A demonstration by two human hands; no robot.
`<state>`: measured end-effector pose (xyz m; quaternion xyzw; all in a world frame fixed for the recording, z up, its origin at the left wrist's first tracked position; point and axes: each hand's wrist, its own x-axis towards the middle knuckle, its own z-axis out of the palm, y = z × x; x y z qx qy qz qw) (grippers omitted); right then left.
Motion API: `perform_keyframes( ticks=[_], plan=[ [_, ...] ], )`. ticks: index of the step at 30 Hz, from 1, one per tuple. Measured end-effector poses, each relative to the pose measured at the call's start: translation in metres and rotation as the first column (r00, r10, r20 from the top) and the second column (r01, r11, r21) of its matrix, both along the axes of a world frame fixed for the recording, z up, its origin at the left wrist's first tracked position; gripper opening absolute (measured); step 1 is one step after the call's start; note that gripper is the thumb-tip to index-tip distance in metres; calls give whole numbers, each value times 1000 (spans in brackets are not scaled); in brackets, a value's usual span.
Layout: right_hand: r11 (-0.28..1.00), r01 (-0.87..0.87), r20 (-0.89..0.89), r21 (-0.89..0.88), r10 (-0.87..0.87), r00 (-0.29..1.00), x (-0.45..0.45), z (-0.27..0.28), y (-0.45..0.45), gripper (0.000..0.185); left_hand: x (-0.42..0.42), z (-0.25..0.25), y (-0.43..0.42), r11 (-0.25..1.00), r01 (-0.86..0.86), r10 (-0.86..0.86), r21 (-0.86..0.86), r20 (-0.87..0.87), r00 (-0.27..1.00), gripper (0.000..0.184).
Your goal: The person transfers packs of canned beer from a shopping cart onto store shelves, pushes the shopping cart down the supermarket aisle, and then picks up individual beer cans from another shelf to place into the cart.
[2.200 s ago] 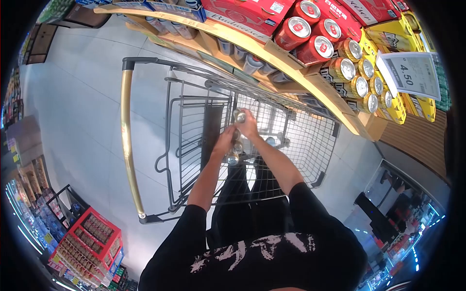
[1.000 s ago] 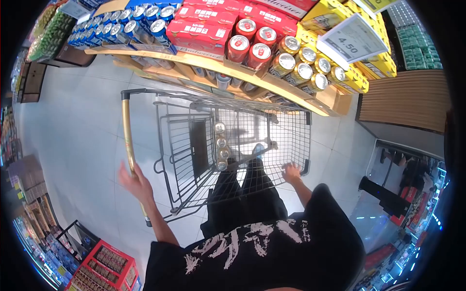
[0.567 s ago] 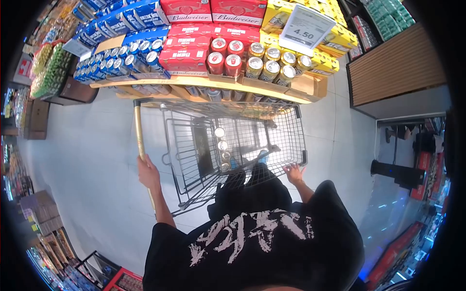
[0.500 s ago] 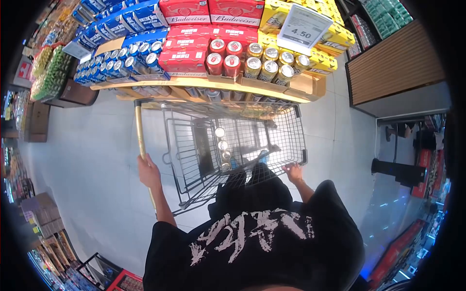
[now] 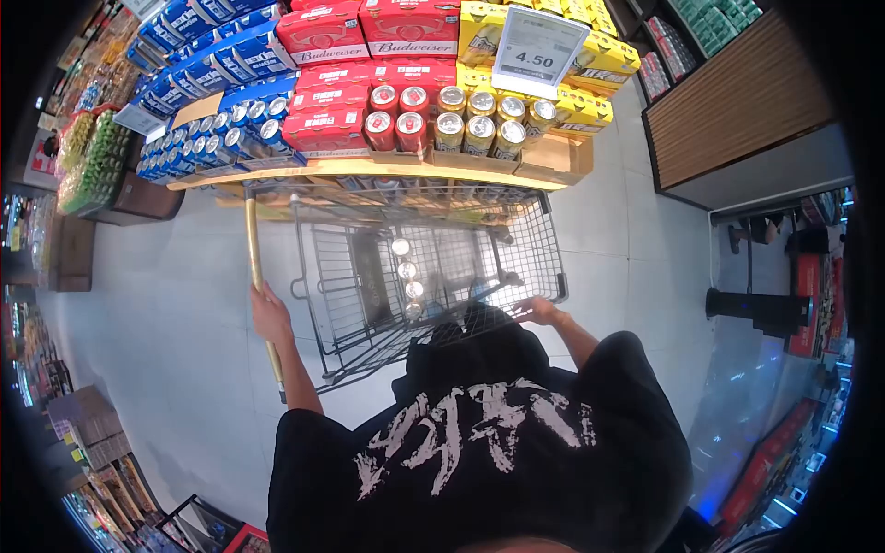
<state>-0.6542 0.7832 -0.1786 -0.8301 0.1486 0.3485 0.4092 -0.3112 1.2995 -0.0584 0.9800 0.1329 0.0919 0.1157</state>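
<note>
My left hand (image 5: 270,315) is closed round the gold handle (image 5: 254,241) of a wire shopping cart. At the near right side of the cart (image 5: 542,241), my right hand (image 5: 540,311) has its fingers on the basket's rim. Several cans (image 5: 407,271) stand upright in a row inside the cart, near its folding rear panel. Beyond the cart a wooden shelf (image 5: 369,170) carries red cans (image 5: 395,129) and gold cans (image 5: 479,134) in open cartons.
Blue cans (image 5: 212,138) and red Budweiser boxes (image 5: 323,120) share the shelf with yellow packs. A price sign (image 5: 536,57) reads 4.50. A slatted wooden counter (image 5: 737,129) is at the right, a black post (image 5: 758,307) below it, and stacked cartons (image 5: 88,424) at the lower left.
My hands have left the cans inside the cart and taken its handle and side rim. The row of cans now stands by itself. Lately the cart has shifted slightly left in view.
</note>
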Motion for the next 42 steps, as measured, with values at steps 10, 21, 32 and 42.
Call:
perform_keyframes(
  ticks=[10, 21, 32, 42],
  plan=[
    [996, 93, 302, 10, -92, 949, 82, 34, -22, 30, 35, -12, 12, 999, 9, -16, -49, -140, 990, 51],
    [734, 679, 824, 7, -389, 412, 231, 162, -135, 58, 44, 2, 11, 995, 34, -49, -90, -166, 985, 49],
    [604, 796, 879, -44, -356, 319, 320, 147, -156, 82, -29, 17, -45, 843, 322, -166, -430, 362, 917, 35],
    [647, 761, 818, 42, -460, 346, 279, 142, -175, 73, -150, -17, -171, 480, 594, -614, -646, 237, 753, 25]
  ],
)
